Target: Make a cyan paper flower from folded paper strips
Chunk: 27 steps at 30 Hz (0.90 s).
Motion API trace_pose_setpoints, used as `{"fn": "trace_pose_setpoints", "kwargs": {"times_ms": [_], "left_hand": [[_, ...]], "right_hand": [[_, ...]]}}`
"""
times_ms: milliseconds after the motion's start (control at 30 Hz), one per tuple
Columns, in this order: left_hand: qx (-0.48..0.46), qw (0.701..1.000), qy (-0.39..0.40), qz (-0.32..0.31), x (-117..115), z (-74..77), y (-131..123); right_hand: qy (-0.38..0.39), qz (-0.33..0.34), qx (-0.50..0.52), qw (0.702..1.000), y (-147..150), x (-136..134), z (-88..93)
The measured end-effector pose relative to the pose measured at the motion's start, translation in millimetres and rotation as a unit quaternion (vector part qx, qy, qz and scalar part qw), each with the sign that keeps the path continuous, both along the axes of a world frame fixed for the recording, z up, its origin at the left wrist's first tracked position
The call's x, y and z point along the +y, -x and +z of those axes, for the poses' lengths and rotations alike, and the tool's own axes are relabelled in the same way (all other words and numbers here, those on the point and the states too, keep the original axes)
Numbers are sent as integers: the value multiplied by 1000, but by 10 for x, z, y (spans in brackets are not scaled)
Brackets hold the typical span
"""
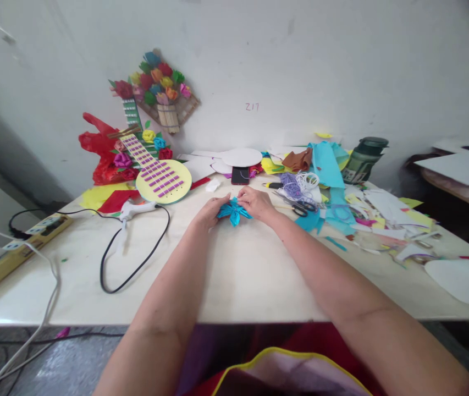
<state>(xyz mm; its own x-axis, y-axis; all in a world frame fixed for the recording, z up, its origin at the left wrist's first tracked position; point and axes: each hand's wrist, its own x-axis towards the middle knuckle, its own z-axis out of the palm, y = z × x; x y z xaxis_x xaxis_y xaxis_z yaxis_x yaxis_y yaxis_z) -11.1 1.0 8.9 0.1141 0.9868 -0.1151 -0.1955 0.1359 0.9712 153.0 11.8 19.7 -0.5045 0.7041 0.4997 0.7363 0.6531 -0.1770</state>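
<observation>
A bright blue paper flower with pointed petals is held between both hands above the middle of the table. My left hand closes on its left side, and the thumb and fingertips partly cover the petals. From the other side, my right hand pinches the flower near its top with the fingers together. Just behind the hands lies a dark phone. Black-handled scissors rest to the right of my right hand, beside purple and white cord.
A white glue gun with a looping black cable lies left, near a yellow power strip. Behind it leans a paper guitar with paper flowers. Paper scraps and a green bottle occupy the right side.
</observation>
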Motion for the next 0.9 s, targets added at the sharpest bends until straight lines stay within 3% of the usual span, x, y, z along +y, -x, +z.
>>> {"fn": "trace_pose_setpoints", "kwargs": {"times_ms": [300,900], "left_hand": [[-29,997,44,-53,3,12,33],[10,999,13,-51,-41,17,9]], "right_hand": [[7,-4,8,1000,13,29,-14],[59,0,43,997,23,54,-13]]}}
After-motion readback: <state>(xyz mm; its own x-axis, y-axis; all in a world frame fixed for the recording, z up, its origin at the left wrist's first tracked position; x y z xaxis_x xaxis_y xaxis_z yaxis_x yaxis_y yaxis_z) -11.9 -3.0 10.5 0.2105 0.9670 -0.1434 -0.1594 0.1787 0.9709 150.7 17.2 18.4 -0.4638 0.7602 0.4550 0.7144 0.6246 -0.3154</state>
